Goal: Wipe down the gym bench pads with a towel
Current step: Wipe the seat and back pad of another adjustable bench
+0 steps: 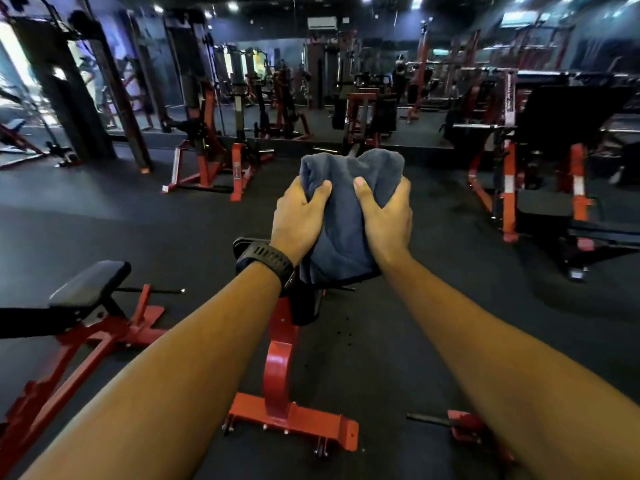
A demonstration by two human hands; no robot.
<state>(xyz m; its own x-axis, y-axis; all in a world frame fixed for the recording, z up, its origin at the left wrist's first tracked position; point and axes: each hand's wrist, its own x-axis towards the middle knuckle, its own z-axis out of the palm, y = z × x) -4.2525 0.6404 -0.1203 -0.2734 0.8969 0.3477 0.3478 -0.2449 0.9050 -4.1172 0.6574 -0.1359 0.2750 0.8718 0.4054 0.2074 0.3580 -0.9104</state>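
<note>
The black rubber floor [166,230] is spreading across the whole view, with red-framed machines [207,157] standing along a mirrored wall toward 12 o'clock and a dark rack [554,140] sitting at 2 o'clock. Two bare forearms are reaching forward from 7 and 5 o'clock, both nearly straight and converging at the centre: the left forearm [173,358] is angling up to the right, the right forearm [485,341] up to the left. A red-framed bench [277,368] is lying directly under them at 6 o'clock, its black pad [247,245] mostly hidden behind the wrists, and a second bench [90,285] is standing at 8 o'clock. The grey-blue towel [346,188] is bunched up at the centre, held above the near bench, its lower edge hanging over the pad; whether it is touching the pad cannot be told. The left hand [298,220] is gripping the towel's left side and the right hand [388,220] its right side, knuckles outward, thumbs pressing into the cloth and pointing toward 12 o'clock. A black watch [266,259] is sitting on the left wrist.
</note>
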